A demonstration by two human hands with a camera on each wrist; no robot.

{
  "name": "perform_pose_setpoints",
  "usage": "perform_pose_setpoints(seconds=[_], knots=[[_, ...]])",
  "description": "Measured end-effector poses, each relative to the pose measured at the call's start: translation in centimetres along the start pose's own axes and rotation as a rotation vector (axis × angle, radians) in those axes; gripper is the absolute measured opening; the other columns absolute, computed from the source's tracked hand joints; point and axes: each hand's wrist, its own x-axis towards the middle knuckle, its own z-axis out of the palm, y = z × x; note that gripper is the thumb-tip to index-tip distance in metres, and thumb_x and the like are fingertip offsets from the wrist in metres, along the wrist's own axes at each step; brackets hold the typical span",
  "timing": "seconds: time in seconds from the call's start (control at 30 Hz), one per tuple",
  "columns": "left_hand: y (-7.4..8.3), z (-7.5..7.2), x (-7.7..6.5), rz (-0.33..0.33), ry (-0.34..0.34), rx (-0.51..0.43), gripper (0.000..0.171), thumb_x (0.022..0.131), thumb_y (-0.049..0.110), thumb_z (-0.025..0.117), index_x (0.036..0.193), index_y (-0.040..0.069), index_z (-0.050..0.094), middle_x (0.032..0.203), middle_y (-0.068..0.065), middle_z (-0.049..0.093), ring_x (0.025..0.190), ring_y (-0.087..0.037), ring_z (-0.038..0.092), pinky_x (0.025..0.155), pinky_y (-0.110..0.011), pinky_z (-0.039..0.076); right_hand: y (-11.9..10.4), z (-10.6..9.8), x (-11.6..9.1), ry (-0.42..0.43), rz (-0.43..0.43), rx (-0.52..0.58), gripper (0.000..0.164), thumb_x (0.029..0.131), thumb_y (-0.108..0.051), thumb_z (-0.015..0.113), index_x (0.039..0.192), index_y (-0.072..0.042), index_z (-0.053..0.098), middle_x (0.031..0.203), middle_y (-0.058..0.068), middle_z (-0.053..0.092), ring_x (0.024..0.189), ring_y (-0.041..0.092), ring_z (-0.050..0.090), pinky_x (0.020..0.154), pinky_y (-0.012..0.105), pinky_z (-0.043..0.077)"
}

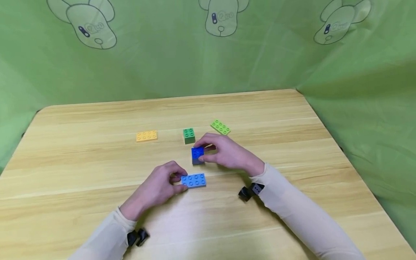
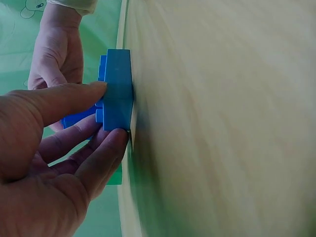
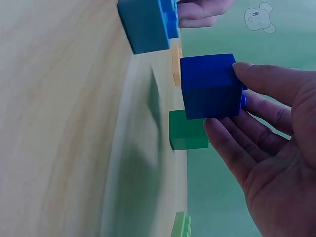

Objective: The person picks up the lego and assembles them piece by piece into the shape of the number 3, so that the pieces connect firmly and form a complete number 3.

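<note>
My left hand pinches a light blue brick, two studs by four, between thumb and fingers at its left end. In the left wrist view this brick is studs up, close to the tabletop; whether it touches is hard to tell. Just beyond it, my right hand pinches a dark blue two-by-two brick from the right. The right wrist view shows the dark blue brick held above the table, its studs partly hidden by fingers. The two blue bricks are apart.
Behind the hands lie a green two-by-two brick, a flat lime-green plate set at an angle, and a flat orange-yellow plate to the left. The wooden table is backed by a green curtain.
</note>
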Motion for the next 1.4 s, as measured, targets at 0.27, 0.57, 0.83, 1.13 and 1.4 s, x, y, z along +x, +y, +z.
perform_pose_setpoints(seconds=[0.27, 0.57, 0.83, 1.13, 1.4], knots=[[-0.1, 0.2, 0.0, 0.013, -0.009, -0.002, 0.029, 0.078, 0.008, 0.083, 0.104, 0.006, 0.071, 0.099, 0.004, 0.062, 0.089, -0.014, 0.062, 0.082, -0.029, 0.055, -0.1, -0.1, -0.7, -0.009, -0.017, -0.009, 0.033, 0.089, -0.016, 0.075, 0.121, -0.012, 0.066, 0.115, -0.006, 0.063, 0.106, 0.010, 0.058, 0.094, 0.031, 0.049], [-0.1, 0.0, 0.0, 0.000, -0.013, 0.004, 0.029, 0.078, 0.009, 0.084, 0.104, 0.008, 0.071, 0.099, 0.005, 0.062, 0.090, -0.014, 0.062, 0.083, -0.030, 0.055, -0.5, -0.2, -1.3, -0.013, -0.082, 0.002, 0.031, 0.089, -0.018, 0.075, 0.119, -0.013, 0.067, 0.114, -0.008, 0.063, 0.105, 0.009, 0.058, 0.092, 0.031, 0.050], [-0.1, -0.3, 0.1, 0.010, -0.012, 0.011, 0.028, 0.079, 0.010, 0.083, 0.104, 0.007, 0.071, 0.100, 0.004, 0.062, 0.089, -0.014, 0.061, 0.082, -0.030, 0.055, -1.5, -0.2, -1.8, -0.035, -0.103, 0.013, 0.029, 0.090, -0.020, 0.075, 0.117, -0.015, 0.067, 0.112, -0.010, 0.062, 0.104, 0.009, 0.057, 0.092, 0.031, 0.050], [-0.1, -0.3, 0.1, 0.022, -0.011, 0.020, 0.027, 0.079, 0.009, 0.083, 0.104, 0.007, 0.071, 0.099, 0.004, 0.061, 0.087, -0.014, 0.060, 0.080, -0.029, 0.054, -1.7, 0.2, -2.4, -0.080, -0.132, 0.091, 0.028, 0.089, -0.015, 0.076, 0.115, -0.012, 0.067, 0.110, -0.007, 0.062, 0.103, 0.010, 0.061, 0.093, 0.031, 0.051], [-0.1, -0.3, 0.1, 0.039, -0.008, 0.021, 0.026, 0.079, 0.008, 0.083, 0.103, 0.006, 0.071, 0.098, 0.003, 0.061, 0.086, -0.014, 0.059, 0.080, -0.030, 0.054, -1.7, 0.8, -2.7, -0.125, -0.120, 0.161, 0.028, 0.087, -0.010, 0.077, 0.113, -0.011, 0.067, 0.109, -0.006, 0.060, 0.104, 0.011, 0.059, 0.093, 0.032, 0.053]])
